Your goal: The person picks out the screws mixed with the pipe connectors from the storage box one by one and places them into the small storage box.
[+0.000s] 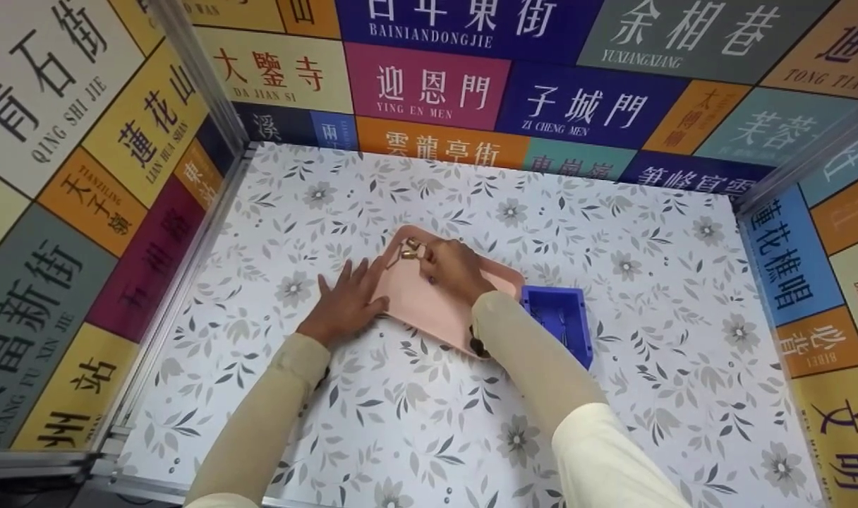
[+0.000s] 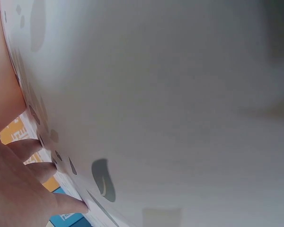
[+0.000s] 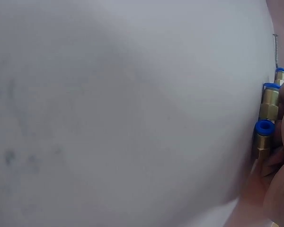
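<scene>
A pink tray lies on the table with several small brass fittings near its far left corner. My right hand reaches over the tray, its fingers curled round a brass push-in fitting with a blue ring. Close by, in the right wrist view, are another blue-ringed fitting, a smaller one and a thin threaded screw. The right fingertips are partly hidden. My left hand rests with spread fingers at the tray's left edge, holding nothing.
A blue box containing thin metal pieces stands against the tray's right side, partly behind my right forearm. The floral tabletop is bounded by metal rails and panels printed with street names.
</scene>
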`<action>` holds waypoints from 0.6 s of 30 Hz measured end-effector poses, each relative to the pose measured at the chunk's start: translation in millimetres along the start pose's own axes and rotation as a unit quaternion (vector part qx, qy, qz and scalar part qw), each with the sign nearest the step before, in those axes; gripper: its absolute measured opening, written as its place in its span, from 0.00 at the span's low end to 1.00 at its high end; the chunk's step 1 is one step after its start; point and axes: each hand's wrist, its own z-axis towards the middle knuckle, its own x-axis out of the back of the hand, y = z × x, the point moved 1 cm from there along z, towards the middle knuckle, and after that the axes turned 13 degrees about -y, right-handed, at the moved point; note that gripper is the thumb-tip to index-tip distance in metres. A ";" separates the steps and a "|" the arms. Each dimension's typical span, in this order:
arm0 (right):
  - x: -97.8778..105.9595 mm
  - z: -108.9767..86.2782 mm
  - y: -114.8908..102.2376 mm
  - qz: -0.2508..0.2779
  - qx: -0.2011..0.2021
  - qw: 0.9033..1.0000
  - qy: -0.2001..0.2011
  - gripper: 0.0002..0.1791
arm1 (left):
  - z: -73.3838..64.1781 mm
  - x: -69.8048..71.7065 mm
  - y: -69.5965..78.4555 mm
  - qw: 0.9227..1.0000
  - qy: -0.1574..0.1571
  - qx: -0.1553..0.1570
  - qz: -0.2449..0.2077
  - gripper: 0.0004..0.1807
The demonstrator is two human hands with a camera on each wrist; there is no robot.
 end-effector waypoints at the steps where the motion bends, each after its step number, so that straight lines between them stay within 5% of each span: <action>1: 1.1 -1.1 -0.3 0.011 0.001 1.000 -0.004 0.06 | 0.0 0.2 0.4 1.000 -0.001 0.000 0.000 0.41; 18: 22.1 -13.8 -5.6 -0.001 0.017 1.000 0.026 0.05 | 2.1 -0.9 -0.8 1.000 -0.010 0.006 -0.001 0.41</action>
